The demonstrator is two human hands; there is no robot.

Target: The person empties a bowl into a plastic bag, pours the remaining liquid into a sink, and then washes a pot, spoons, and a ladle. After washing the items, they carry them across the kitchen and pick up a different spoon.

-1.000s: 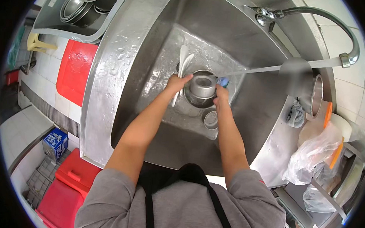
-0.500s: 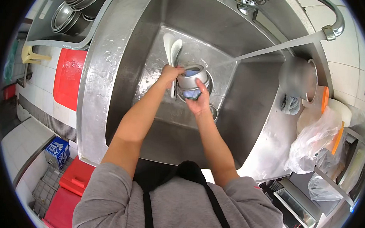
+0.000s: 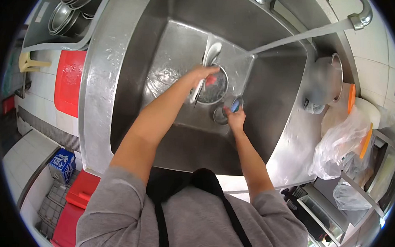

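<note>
At the bottom of the frame, grey shirt point(image 3: 193, 230) with black straps point(image 3: 161, 229). Above it, two bare forearms, stretched up toward the centre. Right of centre, right hand point(image 3: 236, 119) curled partway, with fingers and thumb on a small blue scrubber point(image 3: 236, 104), exact kind too small to tell. Just left of that hand, small metal cup point(image 3: 217, 117) on the sink floor; cannot tell whether touching the thumb. At centre, left hand point(image 3: 202, 75) curled around the handles of white spoons point(image 3: 214, 50), with heads toward the top of the frame; cannot tell how many. Under that hand, round metal bowl point(image 3: 227, 83), shiny inside, overlapped along its left side by the handles. Around all this, deep steel sink point(image 3: 179, 144). At right, crumpled plastic bags point(image 3: 329, 154) beside orange strips point(image 3: 351, 99). From upper right, water point(image 3: 296, 38) slanting leftward into the sink from a curved faucet point(image 3: 361, 20). At upper left, grey tub point(image 3: 54, 45) with stacked metal bowls point(image 3: 62, 20). Lower down at left, red panel point(image 3: 68, 82), then blue box point(image 3: 62, 166).
</note>
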